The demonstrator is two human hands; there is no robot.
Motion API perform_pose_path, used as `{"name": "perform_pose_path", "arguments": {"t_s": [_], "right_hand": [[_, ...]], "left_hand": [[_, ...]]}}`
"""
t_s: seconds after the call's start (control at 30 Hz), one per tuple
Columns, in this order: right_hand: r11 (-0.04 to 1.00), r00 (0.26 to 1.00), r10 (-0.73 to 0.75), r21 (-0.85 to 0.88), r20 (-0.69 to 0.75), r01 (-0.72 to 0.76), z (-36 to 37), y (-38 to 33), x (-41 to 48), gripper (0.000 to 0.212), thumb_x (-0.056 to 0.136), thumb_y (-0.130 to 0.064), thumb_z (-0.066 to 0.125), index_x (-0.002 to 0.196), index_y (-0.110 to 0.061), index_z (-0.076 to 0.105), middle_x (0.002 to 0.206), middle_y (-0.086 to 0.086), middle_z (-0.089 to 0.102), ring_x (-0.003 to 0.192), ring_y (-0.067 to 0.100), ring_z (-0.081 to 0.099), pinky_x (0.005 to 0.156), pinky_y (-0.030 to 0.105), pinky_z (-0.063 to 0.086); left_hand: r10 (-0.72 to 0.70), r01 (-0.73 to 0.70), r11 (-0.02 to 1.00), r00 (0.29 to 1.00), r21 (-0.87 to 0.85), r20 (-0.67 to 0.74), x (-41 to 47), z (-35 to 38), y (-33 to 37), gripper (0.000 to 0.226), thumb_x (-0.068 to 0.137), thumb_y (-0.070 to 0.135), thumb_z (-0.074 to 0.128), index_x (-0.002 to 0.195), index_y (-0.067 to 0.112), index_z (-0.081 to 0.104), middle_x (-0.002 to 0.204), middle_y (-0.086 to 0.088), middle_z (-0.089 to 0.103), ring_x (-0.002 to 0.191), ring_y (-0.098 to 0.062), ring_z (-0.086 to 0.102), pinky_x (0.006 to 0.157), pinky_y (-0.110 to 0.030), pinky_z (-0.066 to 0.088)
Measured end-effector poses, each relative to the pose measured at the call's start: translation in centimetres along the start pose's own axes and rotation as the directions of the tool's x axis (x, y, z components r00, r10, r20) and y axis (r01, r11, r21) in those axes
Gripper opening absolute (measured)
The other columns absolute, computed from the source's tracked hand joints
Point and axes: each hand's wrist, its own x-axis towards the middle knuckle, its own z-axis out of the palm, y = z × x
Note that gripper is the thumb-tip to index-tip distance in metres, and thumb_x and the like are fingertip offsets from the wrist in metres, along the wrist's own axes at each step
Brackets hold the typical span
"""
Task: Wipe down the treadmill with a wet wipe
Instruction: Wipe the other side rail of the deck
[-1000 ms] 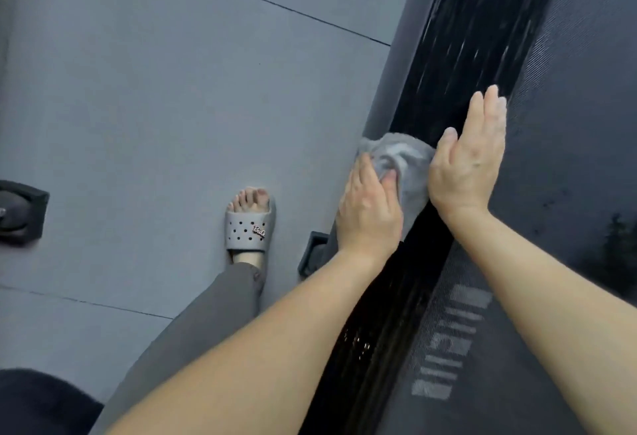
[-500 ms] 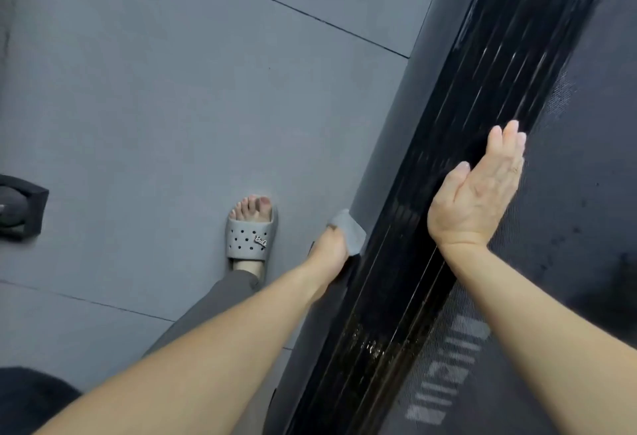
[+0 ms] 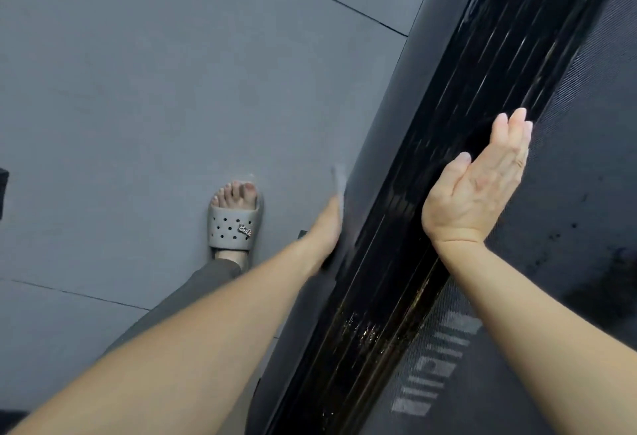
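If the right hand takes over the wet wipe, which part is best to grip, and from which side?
Probably the free corner of the wet wipe that sticks out past the left hand. Pinch it from the floor side and from above: the rest lies between that hand and the treadmill's side panel, so only this flap is exposed.

Home gym – treadmill [image 3: 499, 55], slipper [image 3: 230, 229], tiled floor [image 3: 138, 89]

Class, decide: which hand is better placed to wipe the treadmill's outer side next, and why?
Left. The left hand has the wet wipe against the treadmill's outer side; the right hand rests flat and empty on the glossy rail.
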Motion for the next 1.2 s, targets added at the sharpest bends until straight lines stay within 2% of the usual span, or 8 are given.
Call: {"name": "perform_pose_path", "arguments": {"t_s": [0.13, 0.27, 0.4, 0.63, 0.77, 0.83, 1.0, 1.2], "right_hand": [[1.0, 1.0, -0.014, -0.005, -0.003, 0.014, 0.1, -0.2, -0.1, 0.062, 0.097, -0.012, 0.038, 0.157, -0.001, 0.027, 0.168, 0.014, 0.019, 0.157, 0.03, 0.014, 0.126, 0.05, 0.014], [1.0, 1.0, -0.016, 0.001, 0.003, 0.016, 0.3, 0.2, 0.2, 0.062, 0.096, -0.013, 0.038, 0.156, 0.0, 0.028, 0.168, 0.015, 0.021, 0.156, 0.031, 0.015, 0.126, 0.05, 0.015], [1.0, 1.0, -0.026, 0.0, -0.009, 0.026, 0.3, 0.1, 0.1, 0.061, 0.097, -0.012, 0.039, 0.156, 0.0, 0.029, 0.167, 0.015, 0.021, 0.156, 0.032, 0.015, 0.126, 0.051, 0.016], [0.999, 1.0, -0.013, -0.031, -0.008, 0.012, 0.2, 0.0, 0.0, 0.061, 0.097, -0.014, 0.038, 0.156, -0.001, 0.029, 0.168, 0.014, 0.021, 0.156, 0.031, 0.015, 0.125, 0.051, 0.017], [0.999, 1.0, -0.011, -0.048, -0.004, 0.01, 0.1, 0.1, 0.0, 0.062, 0.097, -0.014, 0.037, 0.157, -0.002, 0.028, 0.168, 0.013, 0.02, 0.157, 0.031, 0.014, 0.125, 0.05, 0.016], [0.999, 1.0, -0.011, -0.044, -0.003, 0.011, 0.1, 0.0, -0.1, 0.062, 0.097, -0.014, 0.037, 0.157, -0.002, 0.028, 0.168, 0.013, 0.02, 0.157, 0.03, 0.014, 0.125, 0.05, 0.016], [0.999, 0.999, -0.031, -0.032, -0.018, 0.031, 0.4, -0.1, 0.2, 0.061, 0.097, -0.014, 0.038, 0.156, -0.002, 0.029, 0.167, 0.015, 0.021, 0.156, 0.032, 0.015, 0.126, 0.049, 0.014], [0.999, 1.0, -0.022, -0.037, -0.006, 0.021, 0.3, 0.0, 0.3, 0.061, 0.098, -0.018, 0.034, 0.156, -0.003, 0.029, 0.168, 0.013, 0.02, 0.157, 0.031, 0.013, 0.127, 0.047, 0.011]], "left_hand": [[-0.253, 0.253, 0.967, 0.966, 0.006, 0.046, 2.5, -1.7, -4.2, 0.108, 0.065, 0.104, 0.029, 0.139, 0.033, 0.059, 0.139, -0.002, 0.064, 0.129, -0.028, 0.058, 0.114, -0.05, 0.042], [0.204, -0.204, 0.979, 0.975, -0.007, 0.088, 4.6, 3.5, 8.2, 0.108, 0.072, 0.101, 0.025, 0.154, 0.033, 0.042, 0.159, 0.002, 0.044, 0.148, -0.022, 0.038, 0.121, -0.05, 0.03], [0.358, -0.361, 0.918, 0.932, 0.163, 0.049, 7.7, 4.6, 11.7, 0.079, 0.09, 0.086, 0.021, 0.151, 0.04, 0.042, 0.153, 0.005, 0.049, 0.143, -0.022, 0.044, 0.12, -0.053, 0.029], [-0.081, 0.093, 0.989, 0.991, 0.114, -0.108, 2.6, -1.0, -7.6, 0.102, 0.062, 0.108, 0.018, 0.142, 0.051, 0.046, 0.153, 0.008, 0.049, 0.145, -0.026, 0.04, 0.12, -0.058, 0.023], [-0.241, 0.242, 0.97, 0.97, 0.024, -0.035, -1.3, -2.4, -10.5, 0.087, 0.082, 0.086, 0.032, 0.15, 0.033, 0.045, 0.153, 0.001, 0.05, 0.135, -0.026, 0.053, 0.109, -0.052, 0.046], [-0.2, 0.2, 0.98, 0.979, 0.017, 0.022, -0.6, -1.4, -6.9, 0.086, 0.081, 0.088, 0.035, 0.147, 0.033, 0.048, 0.15, -0.001, 0.053, 0.131, -0.026, 0.057, 0.106, -0.052, 0.049], [0.248, -0.248, 0.957, 0.969, 0.149, 0.018, 10.1, 2.3, 3.0, 0.094, 0.074, 0.102, 0.026, 0.145, 0.046, 0.048, 0.153, 0.009, 0.051, 0.144, -0.018, 0.044, 0.119, -0.054, 0.031], [0.031, -0.029, 0.995, 0.999, 0.091, -0.018, -0.4, 0.4, 0.8, 0.088, 0.088, 0.09, 0.023, 0.14, 0.028, 0.058, 0.13, 0.002, 0.064, 0.119, -0.019, 0.06, 0.107, -0.037, 0.044]]}}
